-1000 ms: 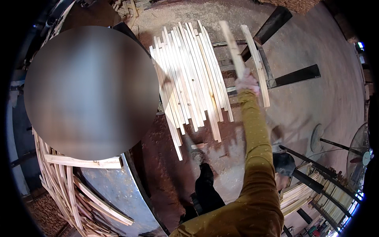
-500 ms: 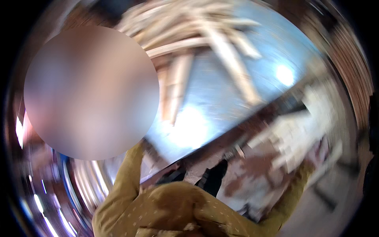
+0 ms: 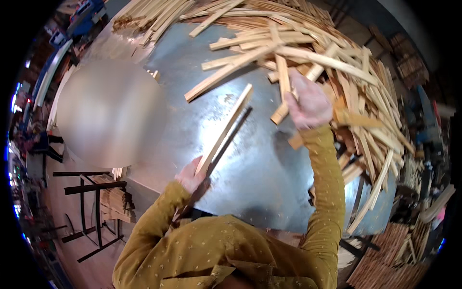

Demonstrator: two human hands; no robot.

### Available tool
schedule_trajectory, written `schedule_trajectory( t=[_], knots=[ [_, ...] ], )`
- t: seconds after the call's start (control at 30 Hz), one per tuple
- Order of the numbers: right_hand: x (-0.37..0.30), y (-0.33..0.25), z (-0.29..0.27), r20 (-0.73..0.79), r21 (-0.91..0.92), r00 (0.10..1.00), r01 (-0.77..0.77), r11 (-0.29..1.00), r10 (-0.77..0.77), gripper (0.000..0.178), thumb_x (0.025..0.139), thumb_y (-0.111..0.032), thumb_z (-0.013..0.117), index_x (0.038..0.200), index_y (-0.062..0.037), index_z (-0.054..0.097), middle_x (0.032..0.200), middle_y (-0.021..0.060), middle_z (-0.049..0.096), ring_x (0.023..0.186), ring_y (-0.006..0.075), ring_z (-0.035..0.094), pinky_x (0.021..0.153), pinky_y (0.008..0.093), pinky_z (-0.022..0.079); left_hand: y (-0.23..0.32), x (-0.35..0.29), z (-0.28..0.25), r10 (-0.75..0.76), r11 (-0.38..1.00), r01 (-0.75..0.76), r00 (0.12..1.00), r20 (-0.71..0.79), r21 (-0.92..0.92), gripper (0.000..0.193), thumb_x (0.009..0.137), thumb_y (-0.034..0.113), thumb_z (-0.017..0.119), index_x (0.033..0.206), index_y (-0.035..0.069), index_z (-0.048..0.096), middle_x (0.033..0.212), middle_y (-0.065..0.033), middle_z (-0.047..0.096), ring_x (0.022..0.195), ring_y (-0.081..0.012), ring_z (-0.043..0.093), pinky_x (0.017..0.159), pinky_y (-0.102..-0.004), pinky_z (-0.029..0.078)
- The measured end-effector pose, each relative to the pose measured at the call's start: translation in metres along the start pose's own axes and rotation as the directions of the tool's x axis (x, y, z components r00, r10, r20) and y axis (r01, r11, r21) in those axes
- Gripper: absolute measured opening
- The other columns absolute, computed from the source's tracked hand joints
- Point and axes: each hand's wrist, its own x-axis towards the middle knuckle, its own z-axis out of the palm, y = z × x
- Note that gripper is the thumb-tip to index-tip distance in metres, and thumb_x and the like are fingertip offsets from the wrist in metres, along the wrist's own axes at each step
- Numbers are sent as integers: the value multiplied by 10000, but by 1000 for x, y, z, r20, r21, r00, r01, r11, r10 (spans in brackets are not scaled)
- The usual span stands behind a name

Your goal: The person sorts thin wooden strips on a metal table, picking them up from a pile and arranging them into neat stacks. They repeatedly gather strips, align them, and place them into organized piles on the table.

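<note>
The left hand (image 3: 191, 177) was clamped on one long wooden slat (image 3: 226, 127) slanting over the metal tabletop (image 3: 262, 164), while the right hand (image 3: 308, 103) gripped a short slat (image 3: 283, 77) from the tangled pile (image 3: 365, 82), which looked likely to slide if tugged.

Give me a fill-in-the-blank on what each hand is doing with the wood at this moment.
1. The left hand grips one long wooden slat over the shiny ____ table.
2. The right hand holds a shorter stick at the edge of the ____ of slats.
3. Both sleeves are ____ in colour.

Missing words: metal; pile; mustard yellow
</note>
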Motion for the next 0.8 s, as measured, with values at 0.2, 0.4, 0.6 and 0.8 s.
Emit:
schedule_trajectory(
  t=[0.2, 0.4, 0.6, 0.8],
  knots=[
    [112, 50, 277, 715, -452, 693, 358, 817, 92, 517, 976, -212, 424, 1489, -165, 370, 1534, 68, 398, 1408, 237, 386, 1175, 484, 247, -42, -17, -76, 76, 968, -133, 964, -255, -214, 616, 919, 289, 608, 1413, -19, 410, 1068, -60, 610, 942, -154, 565, 808, -295, 490],
    [150, 24, 320, 908, -335, 291, 74, 939, 301, 402, 955, -266, 486, 1328, -116, 476, 1238, 134, 631, 1181, 302, 593, 997, 538, 409, -36, 32, -97, -34, 962, -143, 780, -625, -231, 607, 936, 325, 635, 1403, 1, 422, 1106, -54, 584, 942, -145, 556, 807, -276, 486],
    [183, -73, 260, 827, -95, 284, -780, 619, 485, 752, 932, -631, 414, 1400, -43, 437, 1223, 264, 612, 1148, 416, 595, 1011, 452, 452, -2, 181, -62, 456, 766, -620, 712, -534, -171, 640, 929, 369, 642, 1401, 7, 407, 1145, -94, 594, 997, -193, 586, 847, -325, 513],
    [81, -5, 207, 732, -20, 490, -678, 734, 473, 630, 912, -477, 524, 1319, 3, 498, 1279, 239, 526, 1165, 372, 530, 974, 445, 434, -2, 250, -19, -93, 634, -211, 934, -344, -744, 338, 845, 28, 634, 1156, 26, 504, 941, -115, 621, 773, -244, 650, 625, -378, 558]
  ],
)
